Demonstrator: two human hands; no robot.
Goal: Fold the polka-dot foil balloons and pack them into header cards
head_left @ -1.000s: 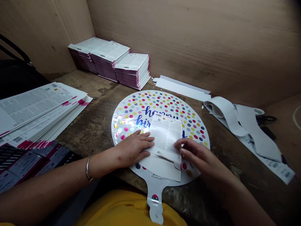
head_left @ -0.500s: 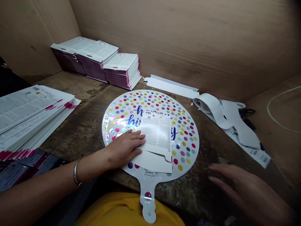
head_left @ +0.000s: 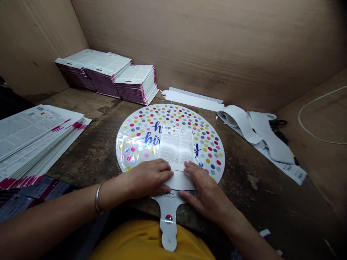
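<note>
A round foil balloon [head_left: 208, 142], white with coloured dots and blue "happy birthday" lettering, lies flat, its tail hanging over the table's front edge. On its middle rests a white printed cardboard packet [head_left: 176, 148] with small text and a barcode. My left hand [head_left: 150, 177] lies on the packet's lower left side, fingers stretched and flat. At the lower right corner, my right hand [head_left: 207, 193] touches the packet with its fingertips, thumb spread apart below the packet's bottom edge. The undersides of both hands are hidden.
Stacks of similar packets [head_left: 108, 65] stand at the back left. A fanned pile of packets [head_left: 35, 126] lies at left. Folded white card [head_left: 193, 99] sits by the back wall. At right are a label strip roll [head_left: 241, 122], dark scissors [head_left: 279, 123] and a cable [head_left: 299, 119].
My right hand has come in from the right onto the packet's lower right corner. My left hand has moved slightly down on the packet. The packet's lower flap now appears flatter.
</note>
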